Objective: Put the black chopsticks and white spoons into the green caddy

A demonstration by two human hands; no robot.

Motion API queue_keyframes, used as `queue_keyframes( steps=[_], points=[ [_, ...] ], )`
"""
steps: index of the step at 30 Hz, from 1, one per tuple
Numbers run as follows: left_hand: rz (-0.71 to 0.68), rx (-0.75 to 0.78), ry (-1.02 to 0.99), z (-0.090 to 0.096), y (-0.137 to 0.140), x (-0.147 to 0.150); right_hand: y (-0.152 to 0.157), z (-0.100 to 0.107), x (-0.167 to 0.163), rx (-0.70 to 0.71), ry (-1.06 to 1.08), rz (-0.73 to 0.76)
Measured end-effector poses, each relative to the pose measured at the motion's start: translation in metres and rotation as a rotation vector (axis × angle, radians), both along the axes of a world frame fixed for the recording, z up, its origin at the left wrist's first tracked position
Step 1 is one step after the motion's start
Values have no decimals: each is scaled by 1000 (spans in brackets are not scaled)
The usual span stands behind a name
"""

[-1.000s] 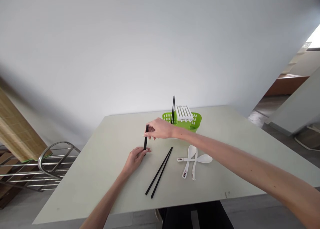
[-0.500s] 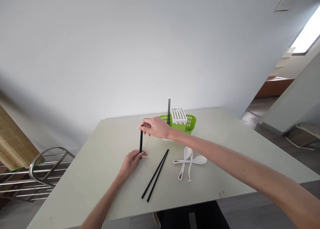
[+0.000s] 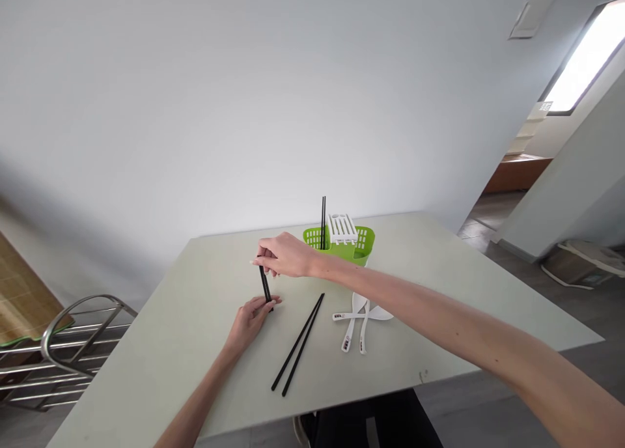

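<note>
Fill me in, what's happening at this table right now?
A person stands black chopsticks nearly upright on the table. The right hand pinches their top end and the left hand steadies the bottom end against the tabletop. Another pair of chopsticks lies flat just to the right of the left hand, with three white spoons beyond it. Behind them a green holder with a white insert has two chopsticks standing in it.

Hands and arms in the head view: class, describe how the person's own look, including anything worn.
Both arms are bare from the frame edge to the wrist: no sleeves, gloves, watch or bands show. The left hand and right hand are slim with long fingers; no rings are visible. Nail details are too small to tell.
</note>
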State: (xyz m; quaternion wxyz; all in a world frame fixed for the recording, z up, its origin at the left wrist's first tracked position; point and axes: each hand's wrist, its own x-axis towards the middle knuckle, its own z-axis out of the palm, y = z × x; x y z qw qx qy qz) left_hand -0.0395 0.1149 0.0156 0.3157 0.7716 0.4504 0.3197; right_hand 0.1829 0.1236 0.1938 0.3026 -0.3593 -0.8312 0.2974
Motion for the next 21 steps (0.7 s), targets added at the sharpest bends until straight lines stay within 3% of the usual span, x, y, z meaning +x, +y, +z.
queue_keyframes(
  steps=[7, 10, 13, 17, 21],
  points=[
    [52, 34, 45, 1, -2, 1, -3, 13, 15, -15, -10, -21],
    [143, 48, 57, -2, 0, -2, 3, 42, 48, -19, 141, -187],
    [227, 37, 30, -6, 3, -3, 14, 82, 93, 102, 262, -343],
    [262, 28, 46, -7, 5, -3, 26, 119, 140, 262, 181, -509],
    [259, 36, 72, -5, 3, -1, 40, 114, 157, 213, -8, -525]
  ],
)
